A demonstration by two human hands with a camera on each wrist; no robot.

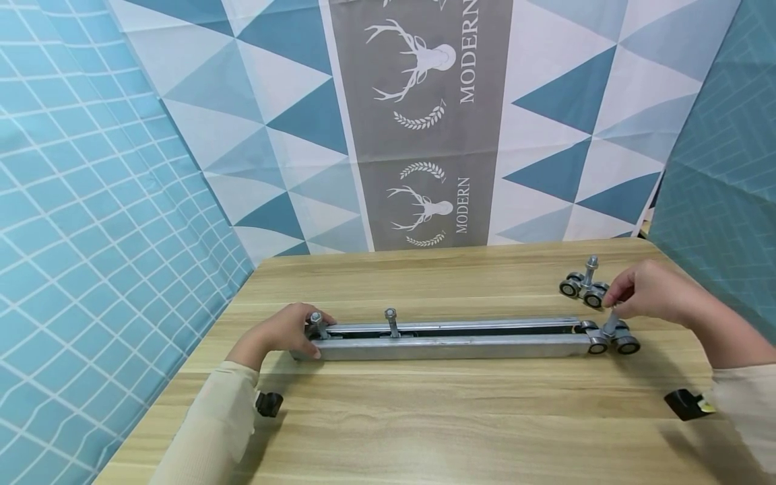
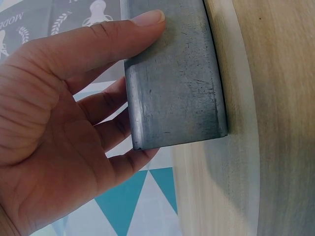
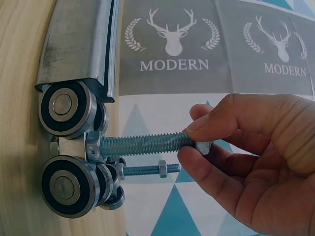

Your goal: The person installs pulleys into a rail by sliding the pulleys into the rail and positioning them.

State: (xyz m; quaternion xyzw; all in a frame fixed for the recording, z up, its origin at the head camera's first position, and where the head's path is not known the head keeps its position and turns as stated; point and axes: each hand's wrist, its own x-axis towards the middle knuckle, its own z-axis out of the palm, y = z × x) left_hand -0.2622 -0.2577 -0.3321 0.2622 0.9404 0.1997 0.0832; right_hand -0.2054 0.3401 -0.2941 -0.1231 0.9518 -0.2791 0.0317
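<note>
Trolley (image 1: 611, 334) sits at the three-o'clock end of the metal track (image 1: 448, 347), in line with its long nine-to-three axis, leading wheels right at the mouth; whether they touch the rim I cannot tell. My right hand (image 1: 651, 291), the nearer, pinches its bolt (image 3: 147, 144) near the top. My left hand (image 1: 287, 330) grips the nine-o'clock end, thumb on the near wall. Along the slot, room runs from the mouth to a standing stud (image 1: 392, 323). A second trolley (image 1: 585, 286) stands close, at eleven.
</note>
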